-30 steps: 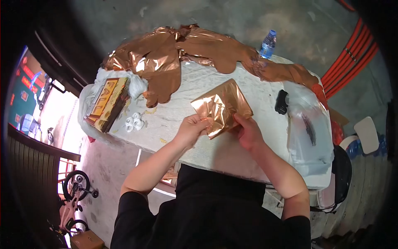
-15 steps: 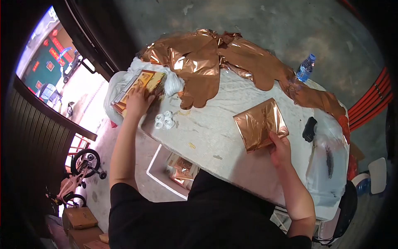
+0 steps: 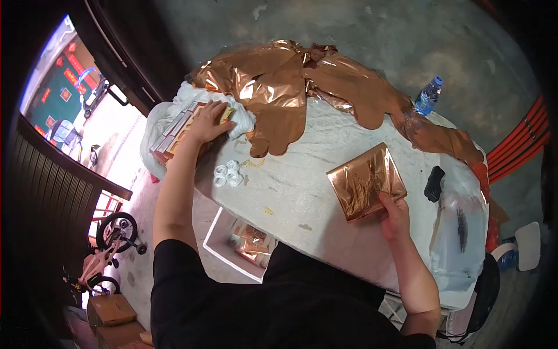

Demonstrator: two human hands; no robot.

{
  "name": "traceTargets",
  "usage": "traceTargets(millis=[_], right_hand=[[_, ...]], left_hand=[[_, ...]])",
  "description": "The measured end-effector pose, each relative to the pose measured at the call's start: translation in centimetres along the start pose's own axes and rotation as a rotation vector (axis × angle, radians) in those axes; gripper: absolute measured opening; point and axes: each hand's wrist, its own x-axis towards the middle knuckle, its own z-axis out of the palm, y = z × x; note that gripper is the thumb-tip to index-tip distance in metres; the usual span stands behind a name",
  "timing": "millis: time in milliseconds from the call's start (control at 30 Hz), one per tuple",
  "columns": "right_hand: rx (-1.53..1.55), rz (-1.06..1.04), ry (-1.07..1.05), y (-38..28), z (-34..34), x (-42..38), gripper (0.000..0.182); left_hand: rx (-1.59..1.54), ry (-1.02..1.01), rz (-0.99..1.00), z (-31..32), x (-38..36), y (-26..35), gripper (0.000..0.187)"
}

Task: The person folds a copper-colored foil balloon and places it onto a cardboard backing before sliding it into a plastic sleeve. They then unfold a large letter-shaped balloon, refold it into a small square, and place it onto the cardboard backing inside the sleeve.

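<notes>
My left hand (image 3: 210,122) lies over a stack of printed yellow and brown cards (image 3: 189,123), thumb spread from the fingers; the fingertips reach the stack's far end. Bundled white string (image 3: 241,122) lies beside and beneath the stack. My right hand (image 3: 396,216) grips the near right corner of a folded copper-coloured foil sheet (image 3: 365,183), thumb on top and fingers hidden underneath. The foil is shiny, roughly square and held tilted over the white-covered table (image 3: 279,192). Several small white string coils (image 3: 228,173) sit near my left forearm.
Large copper foil pieces (image 3: 273,87) spread along the table's far edge. A water bottle (image 3: 429,96) and a black object (image 3: 434,182) stand and lie at right. Below the near edge, a white box (image 3: 218,247) holds copper-coloured packets. A small bicycle (image 3: 113,244) stands at left.
My left hand has shifted up and to the right across the card stack, towards its far end. The foil in my right hand has moved slightly down and tilted a little.
</notes>
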Motion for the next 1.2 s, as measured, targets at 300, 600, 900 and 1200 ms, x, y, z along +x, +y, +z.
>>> traceTargets(millis=[300,600,900,1200], right_hand=[[0.03,0.011,0.055,-0.7,1.6,-0.3,0.014],[0.045,0.017,0.035,-0.8,1.9,-0.4,0.016],[0.053,0.01,-0.095,-2.8,2.5,-1.1,0.018],[-0.006,-0.019,-0.252,-5.2,-0.4,-0.2,0.025]], left_hand=[[-0.392,0.129,-0.048,0.4,-0.7,-0.5,0.061],[-0.471,0.269,-0.328,-0.4,-0.4,-0.3,0.028],[-0.475,0.565,-0.219,-13.8,-0.7,13.4,0.018],[-1.308,-0.236,-0.246,-1.6,-1.9,21.1,0.016]])
